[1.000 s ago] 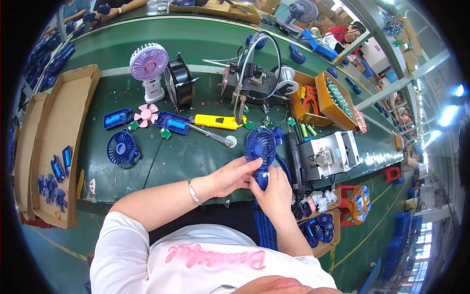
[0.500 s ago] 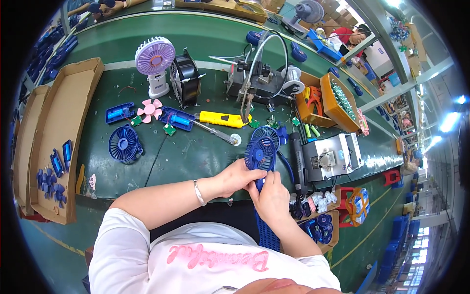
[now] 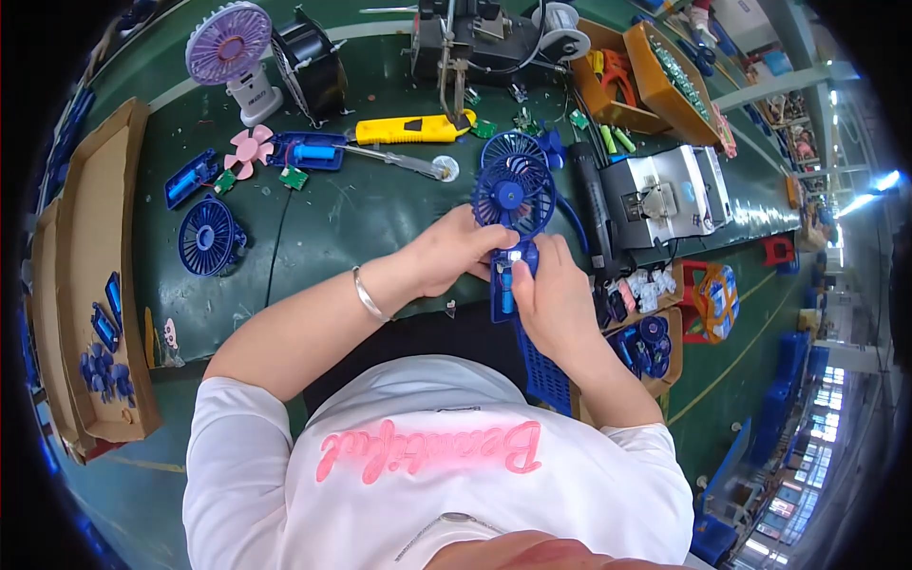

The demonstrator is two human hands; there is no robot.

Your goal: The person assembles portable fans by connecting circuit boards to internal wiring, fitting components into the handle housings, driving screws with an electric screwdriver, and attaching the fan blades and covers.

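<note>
A dark blue handheld fan (image 3: 509, 197) is held between my two hands above the front edge of the bench. Its handle is open toward me and shows a blue cylindrical battery (image 3: 506, 294). My left hand (image 3: 454, 253) grips it from the left, thumb just below the round grille. On the right, my right hand (image 3: 551, 293) closes round the handle, thumb beside the battery. Just beyond the held fan lie another blue round grille (image 3: 513, 144) and a blue fan blade (image 3: 551, 147). The undersides of the fingers are hidden.
Beyond lie a yellow utility knife (image 3: 408, 129), a screwdriver (image 3: 399, 161), a pink fan blade (image 3: 250, 151) and small green circuit boards (image 3: 294, 179). A soldering stand (image 3: 446, 47) is behind. A metal device (image 3: 665, 198) stands right; a cardboard tray (image 3: 104, 218) left.
My view has tipped downward, so the bench items sit higher. The held fan has turned and its open handle with the battery now shows. My right thumb has moved lower along the handle.
</note>
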